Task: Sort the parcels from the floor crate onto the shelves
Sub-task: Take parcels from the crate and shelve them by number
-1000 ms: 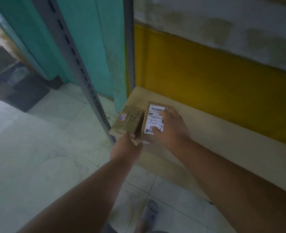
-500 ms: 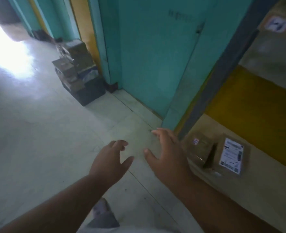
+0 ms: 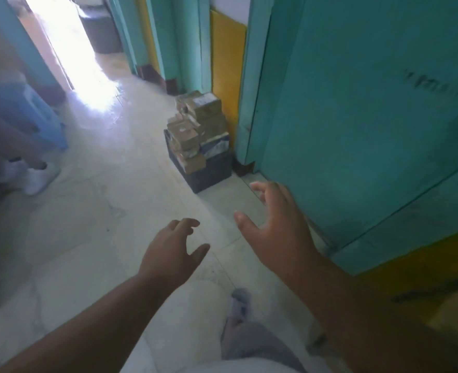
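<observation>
Fingers (image 3: 260,188) of the right hand (image 3: 277,224) are spread and loosely bent, grasping nothing; the thumb sticks out to the left; the hand hangs in the air in front of the teal door (image 3: 370,117), low against its left edge. Left hand (image 3: 171,251) is likewise released, fingers gently curved forward, thumb out to the right, nothing in it; it hovers over the pale tiled floor (image 3: 109,224), a little lower in the view than the right hand and apart from it; both bare forearms reach in from the bottom of the view.

Beyond the hands, well apart from them, the dark crate (image 3: 209,172) sits on the floor against the yellow wall strip (image 3: 227,63), just left of the door frame; brown cardboard parcels (image 3: 195,122) are heaped in it well above its rim, stacked unevenly, with one blue-and-white package (image 3: 214,146) wedged on the right side of the pile.

At the left edge stands another person, blurred, with a white shoe (image 3: 38,176) on the floor; a blue stool (image 3: 47,122) is just behind it; bright light floods the floor from an open doorway (image 3: 60,36) at top left. Near the bottom centre, a grey slipper (image 3: 240,301) and grey trouser leg (image 3: 252,343) of the wearer show.
</observation>
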Demonstrator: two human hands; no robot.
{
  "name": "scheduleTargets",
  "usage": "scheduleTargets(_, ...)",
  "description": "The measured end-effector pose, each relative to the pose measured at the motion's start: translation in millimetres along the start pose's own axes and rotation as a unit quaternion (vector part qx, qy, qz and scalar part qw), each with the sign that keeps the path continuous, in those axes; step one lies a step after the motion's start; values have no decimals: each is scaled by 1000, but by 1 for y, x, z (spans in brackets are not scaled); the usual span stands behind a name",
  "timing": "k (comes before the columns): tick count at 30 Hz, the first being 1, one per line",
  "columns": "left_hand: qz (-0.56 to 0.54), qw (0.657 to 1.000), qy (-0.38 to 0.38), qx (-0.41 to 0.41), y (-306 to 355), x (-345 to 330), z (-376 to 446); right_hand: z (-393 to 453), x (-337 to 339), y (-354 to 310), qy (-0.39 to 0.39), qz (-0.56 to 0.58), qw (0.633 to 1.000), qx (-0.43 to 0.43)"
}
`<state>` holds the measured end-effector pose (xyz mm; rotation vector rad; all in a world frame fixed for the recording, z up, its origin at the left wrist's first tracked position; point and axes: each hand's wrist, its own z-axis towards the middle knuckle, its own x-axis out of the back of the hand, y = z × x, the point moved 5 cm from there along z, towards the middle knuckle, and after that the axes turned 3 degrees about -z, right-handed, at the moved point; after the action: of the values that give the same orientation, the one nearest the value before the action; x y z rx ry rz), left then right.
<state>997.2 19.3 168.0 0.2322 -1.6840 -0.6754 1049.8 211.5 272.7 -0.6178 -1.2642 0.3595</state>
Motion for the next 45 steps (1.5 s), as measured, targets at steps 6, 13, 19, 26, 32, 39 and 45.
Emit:
scheduleTargets(6,-10,996,57,71,-49,50,108,152,-57,-31,-46,36,997,46)
scheduleTargets(13,-53,980,118,153,-115,116,211,309,-128,-98,-99,38,987,118)
scheduleTargets(19,-59,985,99,127,-184,156,357,436,-205,-115,-73,57,993,72)
scheduleTargets(26,-35,999,1,30,-174,189,544,572,-186,-96,26,-4,1000,-4)
scheduleTargets(32,-85,994,-70,1,-135,150,699,675,-187,-30,41,-34,998,-31)
scheduleTargets(39,-92,984,-152,32,-139,133,807,770,-209,10,30,-48,995,-77)
scheduleTargets(45,-45,968,-248,-8,-181,104,902,819,-266,27,42,-70,983,-167)
